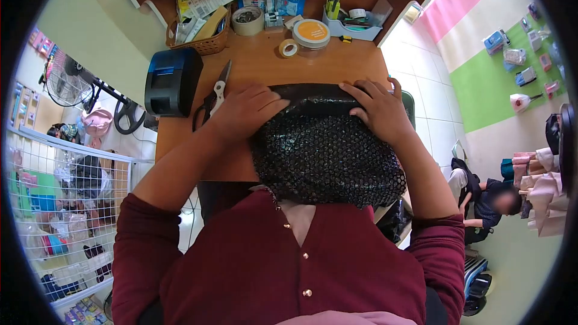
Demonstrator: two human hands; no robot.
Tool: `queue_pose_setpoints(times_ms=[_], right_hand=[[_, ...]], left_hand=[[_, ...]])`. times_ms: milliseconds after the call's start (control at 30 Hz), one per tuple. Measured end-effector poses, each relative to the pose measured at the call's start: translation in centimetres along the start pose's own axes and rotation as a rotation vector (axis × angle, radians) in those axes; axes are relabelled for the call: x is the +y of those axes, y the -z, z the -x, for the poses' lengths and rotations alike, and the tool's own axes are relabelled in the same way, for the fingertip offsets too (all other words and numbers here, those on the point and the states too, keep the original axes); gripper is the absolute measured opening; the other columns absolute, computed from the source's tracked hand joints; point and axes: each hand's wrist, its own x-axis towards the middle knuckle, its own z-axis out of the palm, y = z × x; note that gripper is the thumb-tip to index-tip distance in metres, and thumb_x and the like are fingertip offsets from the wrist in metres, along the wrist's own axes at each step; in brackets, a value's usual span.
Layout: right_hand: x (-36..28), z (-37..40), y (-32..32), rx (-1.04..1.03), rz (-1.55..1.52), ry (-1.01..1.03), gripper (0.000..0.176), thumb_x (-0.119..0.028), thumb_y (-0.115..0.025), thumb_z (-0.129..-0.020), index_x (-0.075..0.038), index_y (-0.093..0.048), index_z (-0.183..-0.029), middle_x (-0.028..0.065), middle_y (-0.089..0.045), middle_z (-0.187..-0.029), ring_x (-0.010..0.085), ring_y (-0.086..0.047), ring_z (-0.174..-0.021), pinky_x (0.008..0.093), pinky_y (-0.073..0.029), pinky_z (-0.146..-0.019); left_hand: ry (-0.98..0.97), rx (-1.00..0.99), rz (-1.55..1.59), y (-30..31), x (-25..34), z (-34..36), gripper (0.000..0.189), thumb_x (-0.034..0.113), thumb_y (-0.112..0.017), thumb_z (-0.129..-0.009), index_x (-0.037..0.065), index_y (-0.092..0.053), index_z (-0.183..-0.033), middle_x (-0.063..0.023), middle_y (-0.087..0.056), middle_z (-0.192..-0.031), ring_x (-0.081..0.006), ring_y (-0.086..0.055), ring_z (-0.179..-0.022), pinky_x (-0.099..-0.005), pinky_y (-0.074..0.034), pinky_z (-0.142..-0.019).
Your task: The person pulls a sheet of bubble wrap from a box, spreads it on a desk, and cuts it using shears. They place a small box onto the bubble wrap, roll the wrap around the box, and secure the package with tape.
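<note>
Fingers curled (L hand), grip unclear, loosely spread (R hand), on bubble wrap, counter's near edge; prob. folding, needs creasing nxt.

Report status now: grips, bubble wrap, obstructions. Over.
Left grip, right grip on black bubble wrap, far side. Wrap reaches past desk near edge. Scissors close beside left grip.

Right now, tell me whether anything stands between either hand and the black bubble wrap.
Nothing visible does: the left hand and right hand are both at the black bubble wrap. The scissors lie left of the left hand, not between.
</note>
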Motion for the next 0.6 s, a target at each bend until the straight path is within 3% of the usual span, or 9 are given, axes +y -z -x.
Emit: queue_pose_setpoints(times_ms=[67,100,167,200,267,500,567,600], right_hand=[[-0.7,0.3,0.9,-0.034,-0.086,-0.026,0.062,-0.045,-0.066,-0.088,-0.027,-0.049,-0.144,0.0040,-0.059,-0.131,0.0247,-0.054,-0.125,0.0537,-0.025,-0.114],[-1.1,0.4,1.3,-0.037,-0.088,-0.027,0.062,-0.045,-0.066,-0.088,-0.027,-0.049,-0.144,0.0040,-0.059,-0.131,0.0247,-0.054,-0.125,0.0537,-0.025,-0.114],[-1.8,0.7,1.6,-0.054,-0.133,-0.097,0.061,-0.041,-0.069,-0.088,-0.024,-0.050,-0.143,0.0055,-0.059,-0.130,0.0256,-0.055,-0.124,0.0520,-0.027,-0.114],[-1.8,0.8,1.4,-0.060,-0.137,-0.101,0.061,-0.041,-0.069,-0.088,-0.024,-0.050,-0.143,0.0055,-0.059,-0.130,0.0256,-0.055,-0.124,0.0520,-0.027,-0.114],[-1.6,0.8,0.9,0.008,-0.166,-0.110,0.060,-0.037,-0.070,-0.087,-0.020,-0.051,-0.141,0.0072,-0.059,-0.129,0.0267,-0.056,-0.123,0.0503,-0.028,-0.114],[-1.1,-0.4,1.3,-0.094,-0.258,-0.103,0.062,-0.032,-0.075,-0.084,-0.017,-0.051,-0.140,0.0114,-0.061,-0.128,0.0326,-0.056,-0.123,0.0507,-0.030,-0.114],[-1.1,-0.4,1.7,-0.133,-0.292,-0.119,0.063,-0.030,-0.076,-0.082,-0.016,-0.052,-0.139,0.0124,-0.061,-0.127,0.0344,-0.055,-0.123,0.0506,-0.031,-0.114],[-1.1,-0.5,1.8,-0.133,-0.285,-0.118,0.063,-0.030,-0.076,-0.082,-0.016,-0.052,-0.139,0.0124,-0.061,-0.127,0.0344,-0.055,-0.123,0.0506,-0.031,-0.114]], left_hand=[[-0.079,-0.043,-0.026,1.1,-1.1,1.4,0.027,0.007,-0.061,-0.082,0.009,-0.067,-0.109,-0.0039,-0.066,-0.103,-0.0252,-0.063,-0.099,-0.0423,-0.048,-0.091],[-0.078,-0.045,-0.023,1.8,-1.3,1.9,0.027,0.007,-0.061,-0.082,0.009,-0.067,-0.109,-0.0039,-0.066,-0.103,-0.0252,-0.063,-0.099,-0.0423,-0.048,-0.091],[0.122,-0.269,-0.049,3.5,-1.2,2.2,0.035,0.009,-0.068,-0.078,0.009,-0.064,-0.112,-0.0085,-0.065,-0.108,-0.0308,-0.061,-0.105,-0.0463,-0.047,-0.095],[0.122,-0.275,-0.043,4.4,-0.6,1.8,0.035,0.009,-0.068,-0.078,0.009,-0.064,-0.112,-0.0085,-0.065,-0.108,-0.0308,-0.061,-0.105,-0.0463,-0.047,-0.095],[0.320,-0.148,0.100,5.5,1.0,0.4,0.043,0.015,-0.073,-0.078,0.009,-0.061,-0.119,-0.0113,-0.063,-0.120,-0.0342,-0.058,-0.115,-0.0478,-0.041,-0.103],[0.177,0.059,0.168,-1.0,3.4,-4.6,0.063,0.029,-0.077,-0.083,0.008,-0.052,-0.137,-0.0165,-0.057,-0.137,-0.0370,-0.054,-0.124,-0.0480,-0.040,-0.106],[0.267,-0.173,0.063,-2.4,2.7,-4.8,0.073,0.036,-0.078,-0.082,0.009,-0.047,-0.143,-0.0182,-0.059,-0.132,-0.0372,-0.055,-0.122,-0.0477,-0.042,-0.104],[0.266,-0.167,0.065,-2.4,1.9,-4.8,0.073,0.036,-0.078,-0.082,0.009,-0.047,-0.143,-0.0182,-0.059,-0.132,-0.0372,-0.055,-0.122,-0.0477,-0.042,-0.104]])
